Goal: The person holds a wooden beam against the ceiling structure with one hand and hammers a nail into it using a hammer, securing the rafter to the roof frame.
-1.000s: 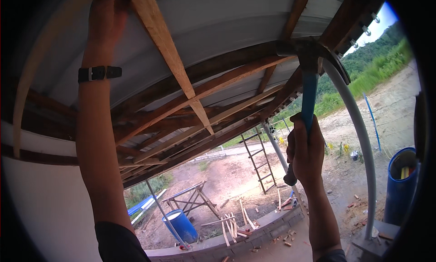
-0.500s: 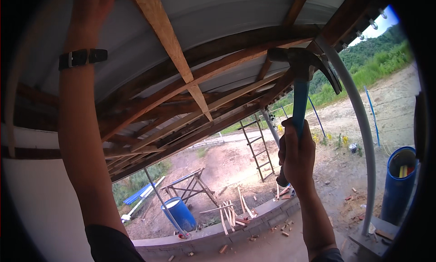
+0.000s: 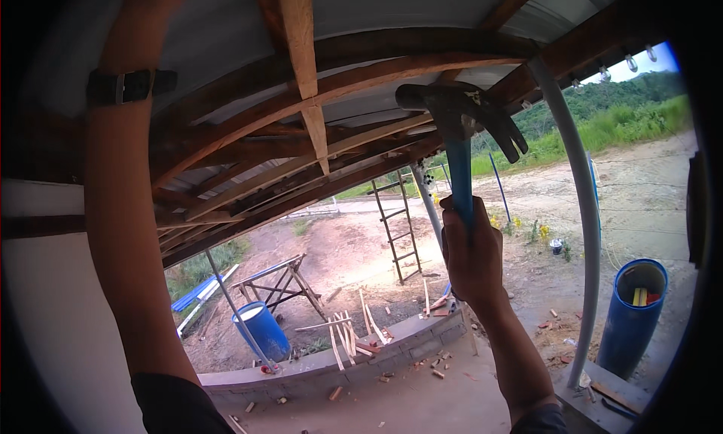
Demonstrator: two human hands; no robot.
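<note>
My right hand (image 3: 473, 246) is closed round the handle of a claw hammer (image 3: 459, 152). The hammer stands upright, its dark metal head at the top, the claw pointing right and the blue handle below. It is raised just under the roof timbers. My left arm reaches straight up on the left, a dark watch strap on the wrist. My left hand (image 3: 154, 1) is blurred at the top edge, its fingers cut off from sight. Near it, a light wooden batten (image 3: 299, 39) crosses a curved wooden beam (image 3: 392, 69) beneath the pale roof sheets.
A grey post (image 3: 576, 170) rises at the right. Beyond a low block wall (image 3: 414, 344) stand a wooden ladder (image 3: 394, 227), a trestle (image 3: 282, 280) and a blue barrel (image 3: 262, 332). Another blue barrel (image 3: 633, 313) stands far right. Wood offcuts (image 3: 346, 336) lie on the wall.
The hammer and my right hand have shifted left in the picture, and the hammer head has tipped slightly left. My view has turned to the right. My left arm remains raised.
</note>
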